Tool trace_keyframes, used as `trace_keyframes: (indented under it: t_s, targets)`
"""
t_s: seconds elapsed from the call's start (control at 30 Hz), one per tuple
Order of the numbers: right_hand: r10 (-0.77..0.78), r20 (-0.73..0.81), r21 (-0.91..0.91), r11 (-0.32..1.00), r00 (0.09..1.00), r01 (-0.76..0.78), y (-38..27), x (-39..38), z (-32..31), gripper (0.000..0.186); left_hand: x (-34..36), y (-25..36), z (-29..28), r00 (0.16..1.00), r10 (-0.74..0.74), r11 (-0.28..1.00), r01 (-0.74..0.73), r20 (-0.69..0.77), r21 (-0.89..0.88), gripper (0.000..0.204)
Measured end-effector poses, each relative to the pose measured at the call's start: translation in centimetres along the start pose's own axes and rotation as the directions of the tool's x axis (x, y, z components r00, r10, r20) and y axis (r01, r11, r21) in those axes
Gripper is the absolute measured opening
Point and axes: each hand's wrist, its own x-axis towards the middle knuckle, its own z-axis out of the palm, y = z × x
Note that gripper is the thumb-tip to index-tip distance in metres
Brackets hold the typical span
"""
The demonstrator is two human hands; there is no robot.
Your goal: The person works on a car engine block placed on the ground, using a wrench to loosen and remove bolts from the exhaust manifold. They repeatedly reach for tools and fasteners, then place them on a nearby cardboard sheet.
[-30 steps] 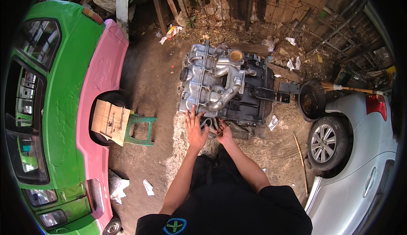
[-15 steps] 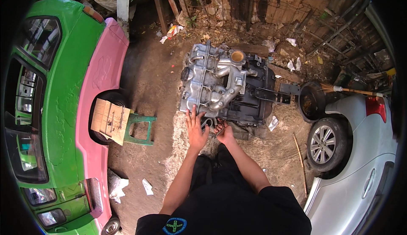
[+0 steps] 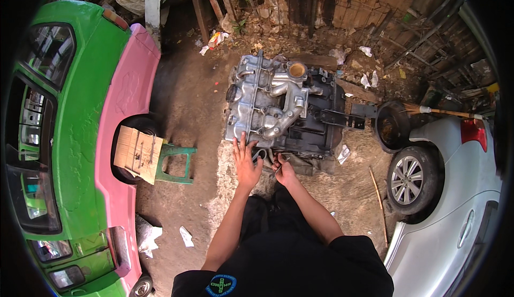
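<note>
At the hands (image 3: 248,168), the engine cover (image 3: 244,100) runs lengthwise away from them.

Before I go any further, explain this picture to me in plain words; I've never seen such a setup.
There is no robot here, only a person's two bare hands. The view comes from a wide fisheye camera on that person's head, looking down, so straight edges bend near the rim.

In front is an engine. The left hand is spread open, its fingertips at the engine's near edge. The right hand is curled beside it and seems to pinch a small metal piece, too small to name.

To the left, cardboard bearing slim metal pieces lies on a green stool.
</note>
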Motion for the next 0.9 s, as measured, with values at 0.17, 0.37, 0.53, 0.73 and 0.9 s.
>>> trace_keyframes:
  t_s: [0.17,0.37,0.53,0.73,0.9]
  targets:
    - [-0.069,0.054,-0.128,0.989,0.996,0.076,-1.1,-3.1,1.7,0.018,0.0,0.0,-0.1,1.0,0.022,1.0,-0.022,0.0,0.004,0.055]
    - [-0.07,0.056,-0.297,0.951,0.996,0.084,-1.7,-6.8,4.9,0.024,-0.3,-0.1,-1.8,0.997,0.055,0.989,-0.048,0.045,-0.14,0.052]
    - [-0.053,0.11,-0.586,0.803,0.993,0.108,-1.2,-9.3,8.2,0.025,-2.5,-1.2,-4.5,0.997,-0.013,0.942,0.04,0.082,-0.333,0.048]
    - [-0.043,0.293,-0.758,0.599,0.955,0.259,2.9,-11.1,12.3,0.021,-9.2,-4.5,-9.1,0.984,-0.178,0.9,0.173,0.024,-0.399,0.054]
    - [0.061,0.346,-0.799,0.542,0.936,0.26,9.1,-12.2,15.4,0.013,-15.8,-7.5,-14.5,0.941,-0.333,0.851,0.277,-0.052,-0.446,0.052]
